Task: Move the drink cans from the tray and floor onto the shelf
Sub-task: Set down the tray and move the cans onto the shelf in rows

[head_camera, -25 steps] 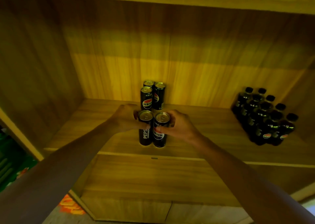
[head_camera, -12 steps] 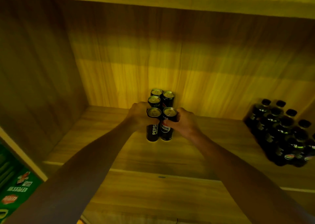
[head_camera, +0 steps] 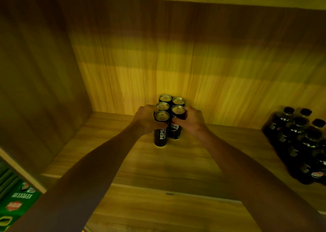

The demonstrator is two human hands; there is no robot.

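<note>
Fingers (head_camera: 157, 124) of the left hand (head_camera: 146, 119) curl round the upper body of a black PEPSI can (head_camera: 160, 134). The thumb and fingers (head_camera: 177, 120) of the right hand (head_camera: 192, 122) close in the same way on a second can (head_camera: 175, 129) just to its right. Both cans stand upright, long axes vertical and gold tops facing the camera, their sides touching or very nearly so.

Directly beyond them, on the far side, three stored cans (head_camera: 165, 98) stand packed together against the wooden back panel (head_camera: 211, 83). The second can sits slightly farther in than the PEPSI can and appears to be up against that group. The PEPSI can's base is low over the shelf (head_camera: 176, 164), but whether it has touched down cannot be told.

Each hand has its own can, so neither needs to cross over. What remains looks like a short push away from the person to close the PEPSI can against the group, then letting go of both. A sideways nudge risks knocking the tall, narrow cans behind.

Farther right on the same board is a wrapped pack of dark bottles (head_camera: 299, 143), well apart from the cans. Green cartons (head_camera: 15, 201) show at lower left, outside the cabinet.
</note>
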